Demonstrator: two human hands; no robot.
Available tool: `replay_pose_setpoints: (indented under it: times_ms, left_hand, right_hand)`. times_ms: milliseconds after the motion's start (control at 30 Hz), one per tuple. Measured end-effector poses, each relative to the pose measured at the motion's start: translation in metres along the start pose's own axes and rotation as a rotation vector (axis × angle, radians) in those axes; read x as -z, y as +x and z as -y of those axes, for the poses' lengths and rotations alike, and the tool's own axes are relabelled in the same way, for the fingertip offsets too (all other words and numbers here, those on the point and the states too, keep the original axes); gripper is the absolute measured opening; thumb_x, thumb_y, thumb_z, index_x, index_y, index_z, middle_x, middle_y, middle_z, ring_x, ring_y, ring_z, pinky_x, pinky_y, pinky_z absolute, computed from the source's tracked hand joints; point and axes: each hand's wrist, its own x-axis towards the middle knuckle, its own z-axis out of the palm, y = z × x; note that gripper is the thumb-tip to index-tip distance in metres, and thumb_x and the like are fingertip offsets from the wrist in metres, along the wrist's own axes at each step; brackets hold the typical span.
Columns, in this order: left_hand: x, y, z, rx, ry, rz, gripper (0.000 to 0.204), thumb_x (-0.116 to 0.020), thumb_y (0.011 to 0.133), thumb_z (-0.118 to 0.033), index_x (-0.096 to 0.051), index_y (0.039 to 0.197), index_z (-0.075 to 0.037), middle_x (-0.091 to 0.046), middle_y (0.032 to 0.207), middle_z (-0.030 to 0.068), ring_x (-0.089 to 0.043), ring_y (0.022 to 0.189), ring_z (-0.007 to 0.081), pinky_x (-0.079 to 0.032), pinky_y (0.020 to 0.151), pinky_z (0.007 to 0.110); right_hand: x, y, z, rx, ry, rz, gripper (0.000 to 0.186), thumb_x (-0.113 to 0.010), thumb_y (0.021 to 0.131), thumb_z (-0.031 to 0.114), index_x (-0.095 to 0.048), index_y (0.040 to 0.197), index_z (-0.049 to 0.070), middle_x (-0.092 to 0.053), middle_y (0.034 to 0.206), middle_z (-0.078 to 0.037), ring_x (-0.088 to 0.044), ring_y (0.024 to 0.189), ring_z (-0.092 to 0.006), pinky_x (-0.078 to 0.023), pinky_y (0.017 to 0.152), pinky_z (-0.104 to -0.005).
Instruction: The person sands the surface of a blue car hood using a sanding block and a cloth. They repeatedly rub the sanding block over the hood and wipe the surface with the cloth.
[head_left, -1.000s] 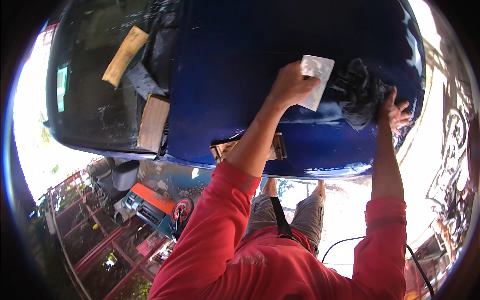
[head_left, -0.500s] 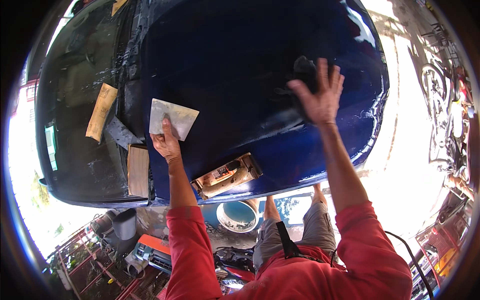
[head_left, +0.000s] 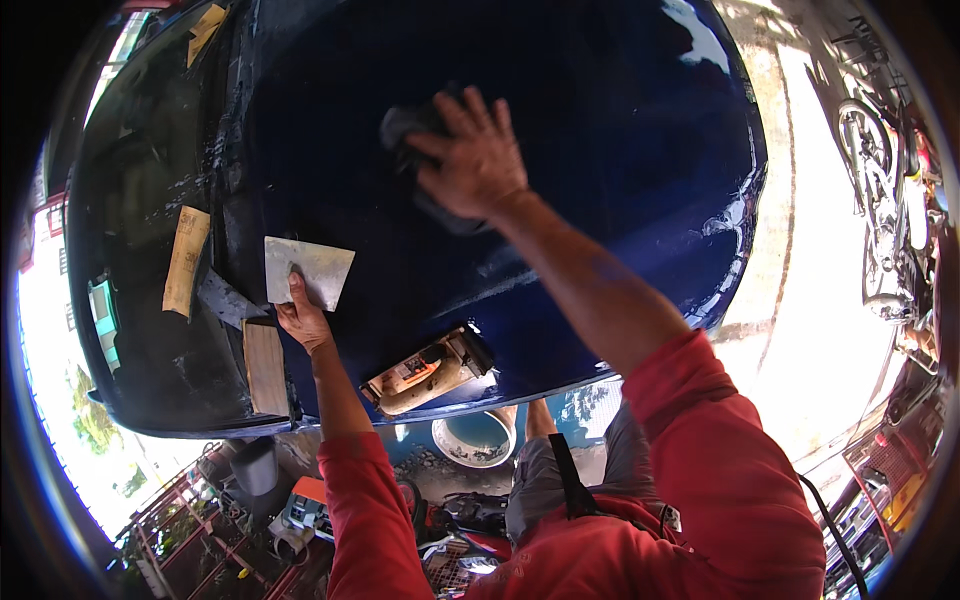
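Note:
My left hand [head_left: 305,318] grips a flat pale metal plate [head_left: 322,263], thumb on top, over the lower left part of the dark blue hood [head_left: 540,300]. My right hand [head_left: 470,160] is spread, slightly blurred, on top of a crumpled dark cloth [head_left: 402,128] on the hood. Beside my left hand, a wooden block [head_left: 265,365], a grey strip [head_left: 225,298] and a tan paper strip [head_left: 184,260] lie by the windshield [head_left: 135,200]. A sanding tool [head_left: 425,372] with a worn tan body lies near the hood’s lower edge.
Another tan piece [head_left: 205,30] sits at the upper windshield edge. Below the vehicle are a white bucket [head_left: 475,458], a grey container [head_left: 255,470] and assorted clutter. Bicycle-like frames [head_left: 875,240] stand along the right side beyond the bright pavement. A black hose or cable [head_left: 835,525] hangs at lower right.
My right hand has swept leftward across the hood with the dark cloth. My left hand has moved the plate down-left toward the windshield. The view has also shifted.

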Motion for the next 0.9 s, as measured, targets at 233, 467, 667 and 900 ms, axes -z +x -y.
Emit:
replay_pose_setpoints:
  times_ms: [233,467,667,900]
  left_hand:
    - [0.001,-0.001,-0.003,-0.002,0.033,-0.006,0.059,-0.071,0.101,-0.046,-0.069,0.126,0.007,-0.074,0.119,0.0184,-0.068,0.106,0.0276,-0.052,0.096,0.04]
    - [-0.002,0.0,-0.007,-0.041,0.039,-0.005,0.058,-0.071,0.1,-0.046,-0.068,0.127,0.006,-0.072,0.122,0.0182,-0.067,0.11,0.028,-0.05,0.099,0.039]
    - [-0.004,-0.002,-0.008,-0.09,0.076,-0.015,0.059,-0.073,0.1,-0.044,-0.066,0.129,0.006,-0.072,0.123,0.0186,-0.067,0.111,0.0279,-0.05,0.099,0.038]
    - [-0.007,-0.005,-0.007,-0.112,-0.007,-0.011,0.062,-0.075,0.098,-0.045,-0.063,0.129,0.008,-0.073,0.118,0.0199,-0.069,0.108,0.0294,-0.053,0.094,0.04]
  right_hand:
    - [0.094,-0.028,-0.303,-0.352,-0.292,-0.296,0.052,-0.056,0.102,0.054,-0.059,0.15,0.036,-0.039,0.168,-0.013,-0.03,0.157,-0.0391,-0.022,0.126,-0.0639]
    - [0.144,-0.17,-0.473,-0.337,-0.206,-0.334,0.043,-0.041,0.111,0.026,-0.06,0.145,0.007,-0.058,0.15,-0.022,-0.052,0.14,-0.044,-0.041,0.117,-0.047]
    - [0.101,-0.263,-0.441,-0.504,-0.004,-0.508,0.044,-0.045,0.113,0.032,-0.061,0.144,0.007,-0.052,0.156,-0.023,-0.048,0.143,-0.0455,-0.038,0.119,-0.0468]
    - [0.097,-0.304,-0.309,-0.659,0.042,-0.352,0.075,-0.062,0.101,0.055,-0.049,0.157,0.006,-0.04,0.162,-0.03,-0.03,0.153,-0.0497,-0.027,0.125,-0.0521]
